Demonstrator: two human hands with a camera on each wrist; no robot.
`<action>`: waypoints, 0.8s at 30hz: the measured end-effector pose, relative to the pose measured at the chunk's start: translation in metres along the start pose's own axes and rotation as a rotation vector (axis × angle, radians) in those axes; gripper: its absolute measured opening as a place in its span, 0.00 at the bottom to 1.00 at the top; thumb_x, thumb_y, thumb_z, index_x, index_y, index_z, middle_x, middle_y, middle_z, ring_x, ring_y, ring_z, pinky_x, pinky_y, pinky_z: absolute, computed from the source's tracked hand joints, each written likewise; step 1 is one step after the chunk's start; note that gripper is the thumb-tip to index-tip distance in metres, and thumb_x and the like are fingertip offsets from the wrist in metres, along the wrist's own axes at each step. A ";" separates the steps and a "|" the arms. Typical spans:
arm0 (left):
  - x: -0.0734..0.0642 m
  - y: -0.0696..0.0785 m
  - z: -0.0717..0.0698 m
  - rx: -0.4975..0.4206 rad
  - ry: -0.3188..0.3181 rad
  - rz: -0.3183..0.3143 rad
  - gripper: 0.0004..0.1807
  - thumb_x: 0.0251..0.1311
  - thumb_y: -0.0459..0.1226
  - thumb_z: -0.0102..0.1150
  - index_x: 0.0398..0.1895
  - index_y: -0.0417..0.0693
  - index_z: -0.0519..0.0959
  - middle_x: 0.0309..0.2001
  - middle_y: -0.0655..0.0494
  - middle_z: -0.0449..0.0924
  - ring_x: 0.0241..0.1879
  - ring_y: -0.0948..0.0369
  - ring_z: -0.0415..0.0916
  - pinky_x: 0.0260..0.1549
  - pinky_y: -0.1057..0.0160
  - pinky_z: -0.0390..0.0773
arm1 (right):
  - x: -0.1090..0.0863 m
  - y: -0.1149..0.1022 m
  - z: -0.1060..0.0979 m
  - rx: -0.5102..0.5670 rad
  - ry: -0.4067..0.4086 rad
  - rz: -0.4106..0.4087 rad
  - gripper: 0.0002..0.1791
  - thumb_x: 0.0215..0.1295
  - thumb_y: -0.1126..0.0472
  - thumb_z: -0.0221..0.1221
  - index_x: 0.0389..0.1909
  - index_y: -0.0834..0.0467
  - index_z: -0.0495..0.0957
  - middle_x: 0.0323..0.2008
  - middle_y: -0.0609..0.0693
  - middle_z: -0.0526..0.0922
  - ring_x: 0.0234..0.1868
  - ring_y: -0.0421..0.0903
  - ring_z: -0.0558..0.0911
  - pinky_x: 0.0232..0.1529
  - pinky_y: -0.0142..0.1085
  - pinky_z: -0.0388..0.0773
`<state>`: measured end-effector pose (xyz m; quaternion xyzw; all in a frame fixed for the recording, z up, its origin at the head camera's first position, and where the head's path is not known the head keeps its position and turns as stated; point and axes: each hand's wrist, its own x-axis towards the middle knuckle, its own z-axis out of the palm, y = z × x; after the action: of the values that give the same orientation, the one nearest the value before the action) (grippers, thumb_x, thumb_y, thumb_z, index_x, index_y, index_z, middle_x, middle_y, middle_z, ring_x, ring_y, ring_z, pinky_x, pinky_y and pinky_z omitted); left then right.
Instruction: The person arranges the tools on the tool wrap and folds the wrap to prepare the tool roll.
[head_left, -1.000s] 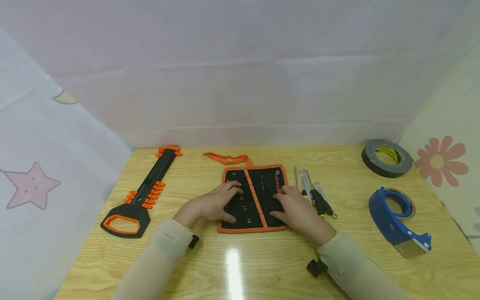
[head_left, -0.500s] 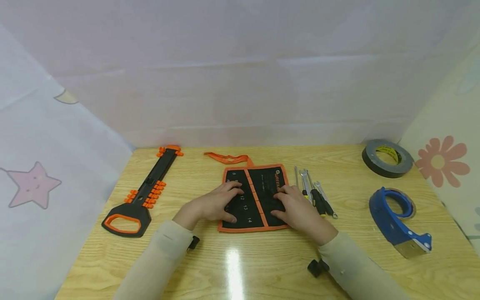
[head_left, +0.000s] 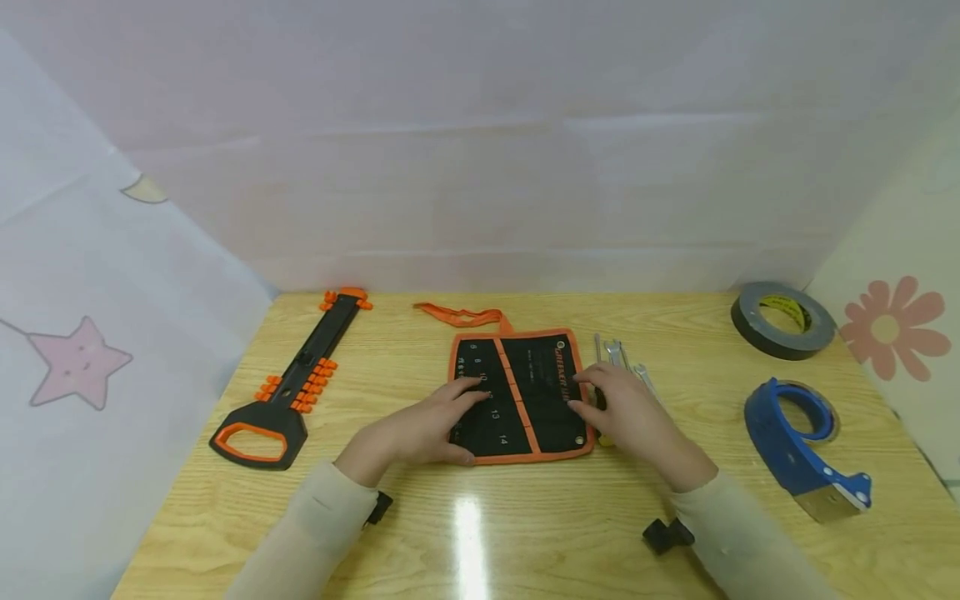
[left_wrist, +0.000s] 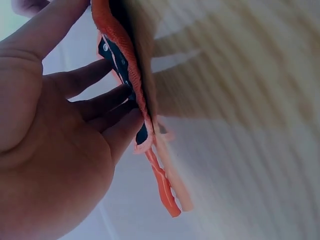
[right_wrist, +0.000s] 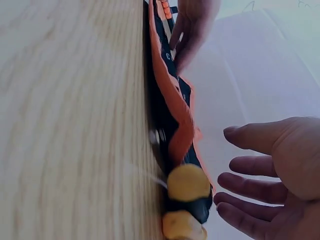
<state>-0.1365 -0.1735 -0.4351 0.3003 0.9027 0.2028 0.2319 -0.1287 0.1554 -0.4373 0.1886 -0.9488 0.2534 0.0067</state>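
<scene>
A black tool pouch (head_left: 534, 392) with orange trim and printed size numbers lies flat in the middle of the wooden table (head_left: 525, 517). My left hand (head_left: 450, 408) rests on its left half with straight fingers, and the left wrist view shows those fingers (left_wrist: 107, 107) against the pouch (left_wrist: 122, 60). My right hand (head_left: 600, 400) sits at the pouch's right edge, above the wrenches (head_left: 617, 354) and a yellow-ended screwdriver (head_left: 604, 439). In the right wrist view its fingers (right_wrist: 250, 172) are relaxed and clear of the pouch (right_wrist: 172, 107), beside the screwdriver handle (right_wrist: 187, 197).
A black and orange tool rail (head_left: 288, 387) lies at the left. A grey tape roll (head_left: 782, 319) sits at the back right, with a blue tape dispenser (head_left: 798, 446) in front of it. The pouch's orange strap (head_left: 461, 317) trails behind it. White sheets wall in the table.
My right hand has slid right, off the pouch's right panel to its edge over the tools. The left hand stays on the left half. The view has shifted slightly.
</scene>
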 end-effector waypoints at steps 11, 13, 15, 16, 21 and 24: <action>0.000 0.004 0.002 0.054 -0.011 -0.047 0.53 0.64 0.50 0.77 0.87 0.50 0.58 0.89 0.47 0.45 0.87 0.45 0.50 0.78 0.44 0.69 | -0.008 0.012 -0.012 -0.005 0.013 0.058 0.20 0.72 0.56 0.71 0.58 0.65 0.86 0.54 0.60 0.88 0.56 0.62 0.84 0.57 0.60 0.83; 0.000 0.004 0.002 0.066 -0.009 -0.050 0.53 0.64 0.51 0.77 0.87 0.49 0.58 0.89 0.47 0.45 0.87 0.45 0.51 0.78 0.44 0.69 | -0.009 0.013 -0.014 -0.009 0.013 0.054 0.19 0.72 0.57 0.71 0.57 0.65 0.86 0.52 0.59 0.88 0.54 0.60 0.84 0.56 0.59 0.83; 0.000 0.004 0.003 0.075 -0.007 -0.052 0.53 0.64 0.50 0.78 0.87 0.49 0.59 0.89 0.46 0.46 0.86 0.45 0.51 0.78 0.44 0.69 | -0.009 0.013 -0.014 -0.014 0.019 0.048 0.18 0.72 0.57 0.71 0.55 0.65 0.87 0.49 0.58 0.88 0.51 0.59 0.84 0.54 0.58 0.82; 0.000 0.004 0.003 0.080 -0.006 -0.054 0.53 0.64 0.51 0.78 0.86 0.49 0.59 0.89 0.46 0.46 0.86 0.45 0.52 0.78 0.44 0.69 | -0.010 0.014 -0.014 -0.018 0.024 0.047 0.17 0.71 0.57 0.72 0.53 0.64 0.87 0.48 0.57 0.88 0.50 0.58 0.83 0.53 0.57 0.82; 0.000 0.005 0.003 0.085 -0.009 -0.057 0.53 0.64 0.50 0.78 0.86 0.48 0.60 0.89 0.46 0.46 0.86 0.45 0.52 0.79 0.45 0.68 | -0.013 0.017 -0.014 -0.034 0.033 0.069 0.13 0.70 0.56 0.73 0.45 0.63 0.89 0.39 0.53 0.86 0.41 0.51 0.80 0.47 0.50 0.78; 0.000 0.005 0.003 0.082 -0.009 -0.054 0.53 0.64 0.50 0.78 0.86 0.48 0.60 0.89 0.45 0.46 0.86 0.45 0.52 0.79 0.45 0.68 | -0.013 0.019 -0.013 -0.045 0.009 0.093 0.13 0.70 0.55 0.73 0.39 0.63 0.89 0.31 0.51 0.81 0.33 0.47 0.73 0.41 0.44 0.69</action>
<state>-0.1325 -0.1688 -0.4349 0.2858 0.9171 0.1580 0.2288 -0.1242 0.1820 -0.4365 0.1430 -0.9619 0.2331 0.0035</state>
